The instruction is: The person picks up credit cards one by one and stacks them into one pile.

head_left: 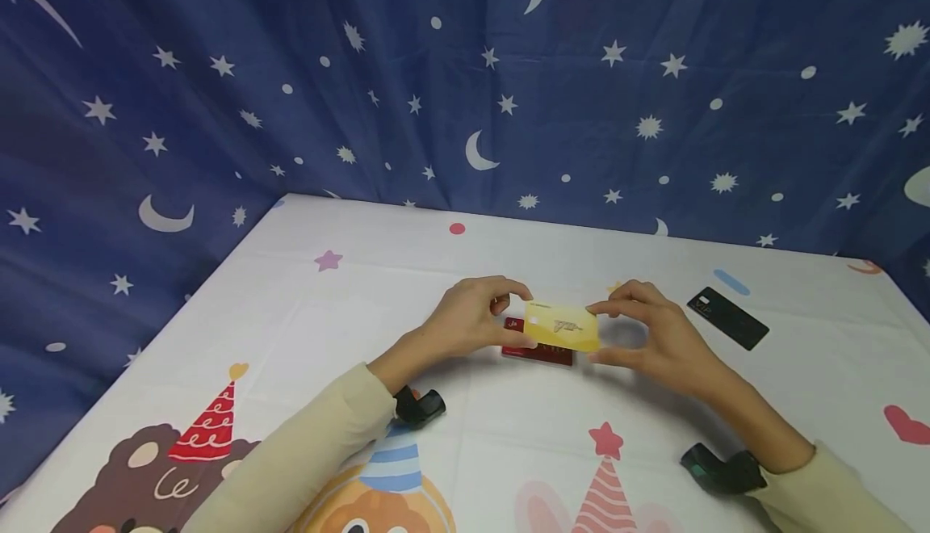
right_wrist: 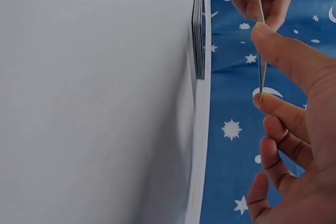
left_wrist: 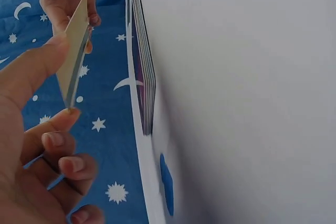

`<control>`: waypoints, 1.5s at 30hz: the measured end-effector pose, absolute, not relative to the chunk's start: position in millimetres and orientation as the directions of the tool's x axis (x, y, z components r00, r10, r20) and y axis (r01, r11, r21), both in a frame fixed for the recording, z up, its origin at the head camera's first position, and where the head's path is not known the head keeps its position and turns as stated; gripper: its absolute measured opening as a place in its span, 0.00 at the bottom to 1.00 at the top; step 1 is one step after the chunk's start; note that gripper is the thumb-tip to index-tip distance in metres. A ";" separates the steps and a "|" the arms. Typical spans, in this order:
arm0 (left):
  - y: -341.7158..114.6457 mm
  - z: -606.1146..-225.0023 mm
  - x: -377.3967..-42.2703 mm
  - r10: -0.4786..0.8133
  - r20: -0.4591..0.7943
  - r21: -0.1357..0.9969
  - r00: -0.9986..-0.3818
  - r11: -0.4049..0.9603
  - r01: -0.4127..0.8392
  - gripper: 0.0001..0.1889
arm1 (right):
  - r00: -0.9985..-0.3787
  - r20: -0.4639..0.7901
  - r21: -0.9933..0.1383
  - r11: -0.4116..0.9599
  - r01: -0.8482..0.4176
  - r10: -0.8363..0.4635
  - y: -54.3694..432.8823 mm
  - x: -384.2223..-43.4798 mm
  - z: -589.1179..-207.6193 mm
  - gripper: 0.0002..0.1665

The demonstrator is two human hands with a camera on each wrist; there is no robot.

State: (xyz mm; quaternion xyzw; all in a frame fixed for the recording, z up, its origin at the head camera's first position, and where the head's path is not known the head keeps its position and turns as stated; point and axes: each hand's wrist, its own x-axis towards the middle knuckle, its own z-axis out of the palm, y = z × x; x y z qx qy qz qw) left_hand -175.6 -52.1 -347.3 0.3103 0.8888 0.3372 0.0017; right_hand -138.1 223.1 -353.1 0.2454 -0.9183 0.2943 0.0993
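A yellow card with a small printed design is held above the table between both hands. My left hand pinches its left end between thumb and fingertips. The right hand pinches the right end the same way. Beneath it lies a dark red card, partly hidden by the yellow one; in the left wrist view it tops a neat stack of several cards. The yellow card appears nearly edge-on in the right wrist view, apart from the stack.
To the right of the hands lies a black VIP card, at a slant on the white patterned tablecloth. A blue curtain with moons and stars hangs behind the table. Dark camera mounts sit at both wrists.
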 end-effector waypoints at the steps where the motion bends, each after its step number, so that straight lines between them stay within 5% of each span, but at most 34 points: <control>1: -53.9 -347.7 -175.8 0.555 0.197 0.606 -0.808 0.579 0.545 0.25 | -0.862 0.318 -0.501 0.702 -0.507 -0.395 221.7 -138.6 -353.1 0.32; 11: -67.3 -353.7 -175.1 0.571 0.126 0.625 -0.811 0.590 0.512 0.27 | -0.894 0.210 -0.584 0.683 -0.439 -0.395 208.2 -142.1 -358.2 0.33; 45: -70.6 -368.1 -178.7 0.585 0.049 0.570 -0.810 0.650 0.503 0.30 | -0.915 0.122 -0.575 0.723 -0.382 -0.386 199.8 -141.2 -378.9 0.34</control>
